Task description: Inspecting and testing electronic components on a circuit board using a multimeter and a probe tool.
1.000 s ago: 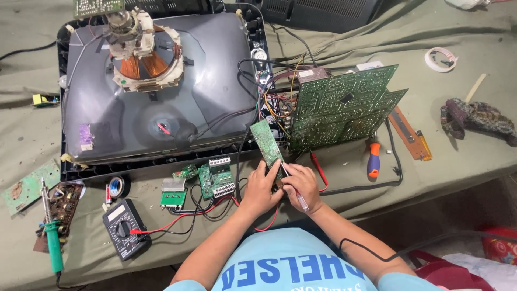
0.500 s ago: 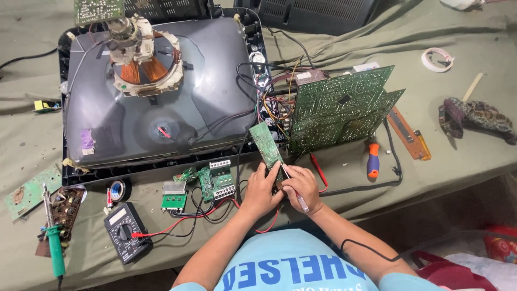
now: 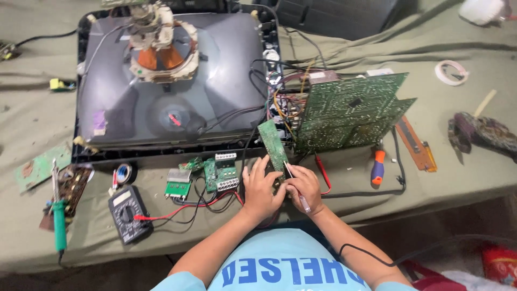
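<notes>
Both hands are down at the near edge of the counter (image 3: 441, 178). The left hand (image 3: 261, 188) grips the lower end of a small green circuit board (image 3: 273, 144), which stands tilted up between the two hands. The right hand (image 3: 304, 186) pinches a thin probe (image 3: 295, 186), tip touching the board's edge. A black multimeter (image 3: 129, 213) lies well left, by the near edge.

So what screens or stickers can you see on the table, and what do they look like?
Multimeter: near the front left edge of the table, dark grey box with a pale rectangular screen above a round dial, red and black leads plugged in.
Purple sticker: left side of the grey picture tube, small and rectangular.
White label: behind the large green circuit board, a small strip.
</notes>
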